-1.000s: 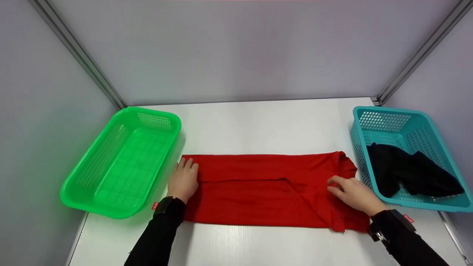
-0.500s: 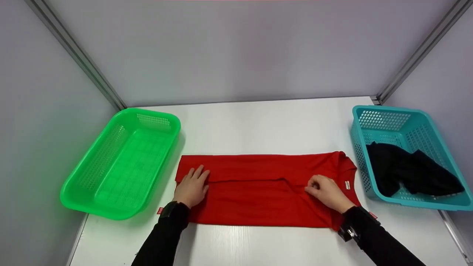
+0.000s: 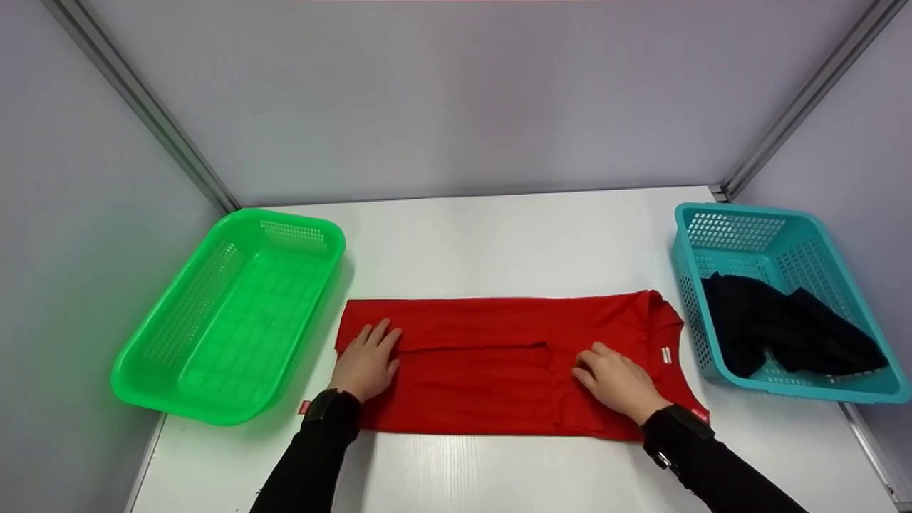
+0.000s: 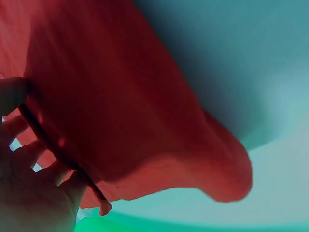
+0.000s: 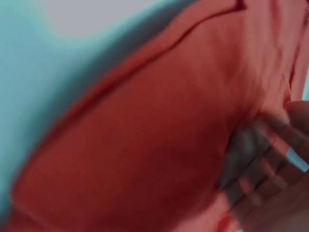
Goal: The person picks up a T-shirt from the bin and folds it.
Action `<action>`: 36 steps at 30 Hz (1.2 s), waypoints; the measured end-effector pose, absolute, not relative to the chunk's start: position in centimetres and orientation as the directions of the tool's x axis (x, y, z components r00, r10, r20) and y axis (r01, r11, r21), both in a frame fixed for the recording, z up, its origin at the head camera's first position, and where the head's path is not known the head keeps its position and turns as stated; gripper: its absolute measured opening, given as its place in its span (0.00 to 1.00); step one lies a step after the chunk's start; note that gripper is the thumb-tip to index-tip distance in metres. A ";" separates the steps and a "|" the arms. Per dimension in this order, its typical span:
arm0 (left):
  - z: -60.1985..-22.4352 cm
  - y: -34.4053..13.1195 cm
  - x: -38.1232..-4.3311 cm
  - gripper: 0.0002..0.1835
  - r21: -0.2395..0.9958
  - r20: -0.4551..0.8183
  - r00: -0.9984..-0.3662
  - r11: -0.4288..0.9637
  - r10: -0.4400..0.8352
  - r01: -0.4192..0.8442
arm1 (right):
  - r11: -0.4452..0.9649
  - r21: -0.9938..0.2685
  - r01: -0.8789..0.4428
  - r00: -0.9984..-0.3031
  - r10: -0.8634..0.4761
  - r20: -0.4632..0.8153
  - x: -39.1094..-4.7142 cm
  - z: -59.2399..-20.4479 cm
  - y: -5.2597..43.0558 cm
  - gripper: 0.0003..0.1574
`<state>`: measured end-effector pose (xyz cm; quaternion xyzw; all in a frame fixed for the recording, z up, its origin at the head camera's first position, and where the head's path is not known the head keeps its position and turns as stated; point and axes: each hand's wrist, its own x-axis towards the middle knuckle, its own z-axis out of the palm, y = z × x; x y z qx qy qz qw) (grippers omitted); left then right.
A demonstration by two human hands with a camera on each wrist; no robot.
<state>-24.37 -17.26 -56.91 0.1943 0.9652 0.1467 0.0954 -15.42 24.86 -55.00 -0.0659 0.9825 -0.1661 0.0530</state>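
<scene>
A red shirt [image 3: 463, 388] lies across the table, folded into a long strip, with its neckline and a small white label [image 3: 666, 355] at the right end. Fingers spread, my left hand [image 3: 366, 365] rests on the strip's left end, over the edge of the folded-in layer. In the left wrist view, that hand [image 4: 34, 188] lies along this fabric edge. My right hand [image 3: 617, 381] touches the shirt near its neck end, fingers slightly bent. The right wrist view shows its fingers [image 5: 275, 166] blurred and spread against the cloth, nothing visibly pinched.
A green basket [image 3: 132, 349] stands at the left with nothing seen inside. At the right, a blue basket [image 3: 805, 224] holds a black cloth garment [image 3: 791, 331]. Grey panels [image 3: 484, 100] wall the white table [image 3: 491, 246] at the back and sides.
My right hand has moved left from the neck end, and the sleeve part there now lies flatter, its slanting crease gone. My left hand has shifted slightly right and nearer.
</scene>
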 end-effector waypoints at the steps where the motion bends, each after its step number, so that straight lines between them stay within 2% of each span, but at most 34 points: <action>1: -56.9 -17.3 -24.4 0.32 0.310 -0.128 -0.906 0.884 0.403 0.350 | 0.958 -0.267 -0.110 -0.988 -0.134 -0.074 -15.5 -55.0 24.6 0.14; 5: -56.7 -17.2 -24.2 0.36 0.285 -0.153 -0.899 0.889 0.411 0.358 | 0.992 -0.075 -0.103 -0.994 -0.104 -0.019 -16.0 -55.2 23.4 0.27; 8: -56.5 -17.2 -24.0 0.40 0.276 -0.189 -0.881 0.885 0.434 0.376 | 0.997 -0.003 -0.081 -0.997 -0.081 0.002 -16.8 -55.3 22.5 0.33; 12: -56.5 -16.9 -23.5 0.44 0.261 -0.207 -0.847 0.862 0.490 0.435 | 0.998 0.001 -0.065 -0.995 -0.065 -0.077 -18.3 -55.6 21.2 0.46; 16: -56.6 -16.1 -23.0 0.42 0.255 -0.201 -0.798 0.816 0.569 0.518 | 0.989 -0.076 -0.126 -0.963 -0.140 -0.229 -20.0 -56.2 20.2 0.58; 19: -56.7 -15.3 -22.6 0.41 0.253 -0.185 -0.760 0.778 0.623 0.576 | 0.967 -0.169 -0.192 -0.928 -0.235 -0.290 -21.2 -56.6 19.7 0.57; 24: -56.6 -13.8 -21.8 0.39 0.222 -0.165 -0.704 0.721 0.691 0.656 | 0.909 -0.297 -0.292 -0.849 -0.390 -0.357 -22.8 -56.4 18.9 0.49; 29: -56.6 -11.8 -21.0 0.39 0.156 -0.171 -0.652 0.674 0.738 0.722 | 0.850 -0.338 -0.405 -0.753 -0.520 -0.404 -23.9 -56.0 17.2 0.49; 33: -56.7 -10.4 -20.6 0.42 0.105 -0.167 -0.621 0.640 0.766 0.761 | 0.801 -0.297 -0.520 -0.703 -0.599 -0.383 -24.6 -55.9 16.3 0.49; 36: -56.6 -9.8 -20.4 0.45 0.135 -0.149 -0.581 0.599 0.800 0.789 | 0.772 -0.153 -0.617 -0.716 -0.631 -0.300 -25.0 -55.9 16.8 0.45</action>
